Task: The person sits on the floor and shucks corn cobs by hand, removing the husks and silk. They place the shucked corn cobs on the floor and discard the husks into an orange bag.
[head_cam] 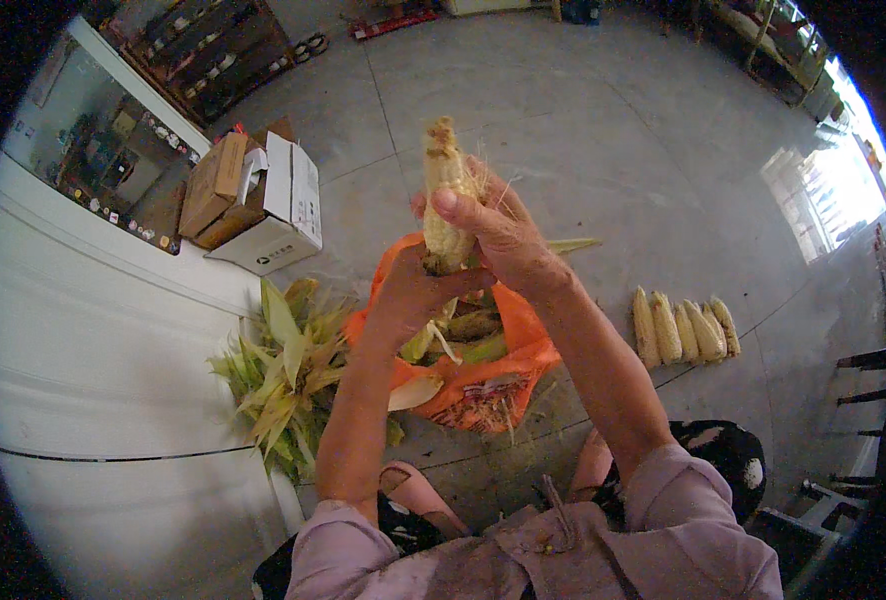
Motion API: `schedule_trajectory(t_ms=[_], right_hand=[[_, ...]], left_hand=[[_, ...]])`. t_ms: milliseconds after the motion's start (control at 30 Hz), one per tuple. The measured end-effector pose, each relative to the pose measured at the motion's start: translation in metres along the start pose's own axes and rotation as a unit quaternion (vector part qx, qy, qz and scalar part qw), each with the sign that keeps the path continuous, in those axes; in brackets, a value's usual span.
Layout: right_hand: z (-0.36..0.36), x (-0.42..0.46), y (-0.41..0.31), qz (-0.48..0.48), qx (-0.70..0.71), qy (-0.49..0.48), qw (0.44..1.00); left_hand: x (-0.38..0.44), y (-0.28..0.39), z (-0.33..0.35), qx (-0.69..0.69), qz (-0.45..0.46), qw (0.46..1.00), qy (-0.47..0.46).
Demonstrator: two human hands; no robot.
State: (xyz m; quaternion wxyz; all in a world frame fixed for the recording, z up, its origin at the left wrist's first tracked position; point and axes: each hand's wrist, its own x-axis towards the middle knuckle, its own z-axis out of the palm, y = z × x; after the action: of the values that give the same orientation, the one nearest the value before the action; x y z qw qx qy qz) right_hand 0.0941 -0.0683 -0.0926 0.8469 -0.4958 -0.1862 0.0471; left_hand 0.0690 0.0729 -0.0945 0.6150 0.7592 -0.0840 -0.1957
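Observation:
A husked ear of corn (445,202) is held upright between my two hands, its pale kernels bare and its tip browned. My left hand (413,289) grips it low down, around the dark stalk end. The thumb and fingers of my right hand (499,225) close on its middle, with loose silk strands beside them. Below the hands an orange plastic bag (480,394) lies open on the floor, holding unhusked ears of corn (477,326). Several husked ears (684,330) lie side by side to the right.
Stripped corn husks (293,367) are heaped left of the bag, beside a white panelled surface (113,337). Cardboard boxes (263,202) stand further up on the left. A shelf rack (210,60) is at the upper left. Dark stool-like legs (859,379) show at the right edge.

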Motion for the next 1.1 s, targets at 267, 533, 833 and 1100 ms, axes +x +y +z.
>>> schedule_trajectory(t_ms=[267, 533, 833, 1100], right_hand=[[0.005, 0.007, 0.009, 0.005, -0.139, 0.042, 0.989], [-0.006, 0.005, 0.006, 0.197, -0.014, 0.087, 0.976], [-0.104, 0.025, 0.007, 0.298, 0.263, 0.085, 0.914], [-0.176, -0.012, -0.059, 0.251, -0.29, -0.052, 0.922]], left_hand=[[0.009, -0.033, 0.026, -0.043, 0.129, 0.983, 0.125], [-0.001, -0.052, 0.014, 0.408, 0.181, 0.894, 0.052], [0.011, -0.048, -0.105, 0.479, 0.037, 0.849, 0.218], [-0.018, -0.149, -0.154, 0.562, 0.052, 0.812, 0.15]])
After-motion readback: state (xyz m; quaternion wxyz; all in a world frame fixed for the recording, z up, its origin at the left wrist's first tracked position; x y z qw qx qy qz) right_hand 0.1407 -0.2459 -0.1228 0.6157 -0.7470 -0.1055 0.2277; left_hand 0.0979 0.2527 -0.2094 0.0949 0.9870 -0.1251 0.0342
